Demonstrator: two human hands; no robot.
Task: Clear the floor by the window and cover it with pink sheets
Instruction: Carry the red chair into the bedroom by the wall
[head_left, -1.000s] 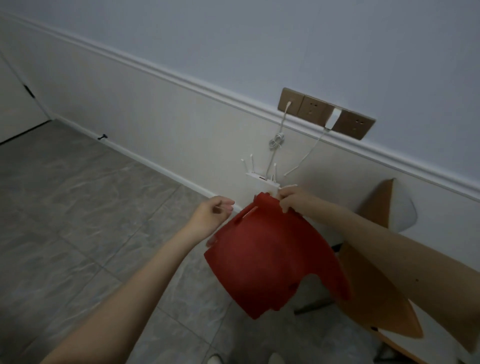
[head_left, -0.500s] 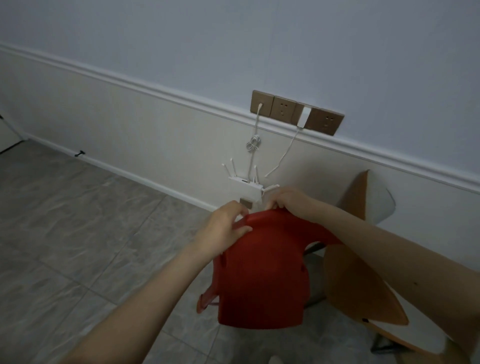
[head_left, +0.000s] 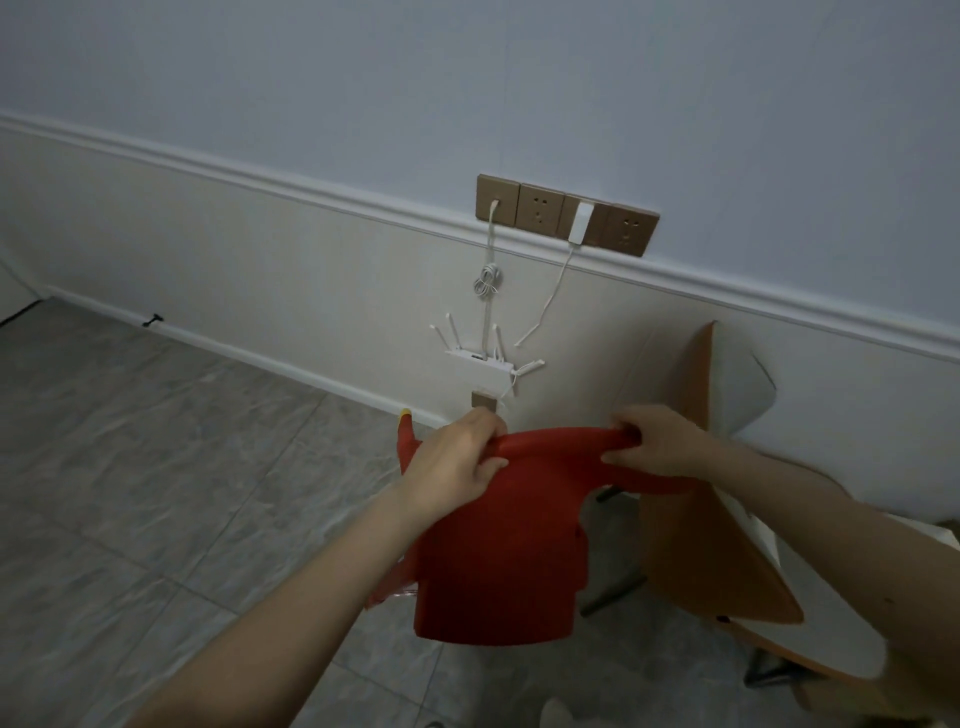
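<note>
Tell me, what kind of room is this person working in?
Probably a sparsely furnished room in a home or small office. A white wall-mounted router hangs below brown wall sockets, the grey stone-look tiled floor is bare, and a tan wooden chair stands against the panelled wall.

A glossy red moulded-plastic stool (head_left: 498, 545) hangs in the lower centre of the frame, held up off the grey tiled floor (head_left: 156, 467). Its rounded top rim runs across at mid-height with its broad side panel hanging below. One red leg with a yellowish tip pokes up at its upper left.
</note>
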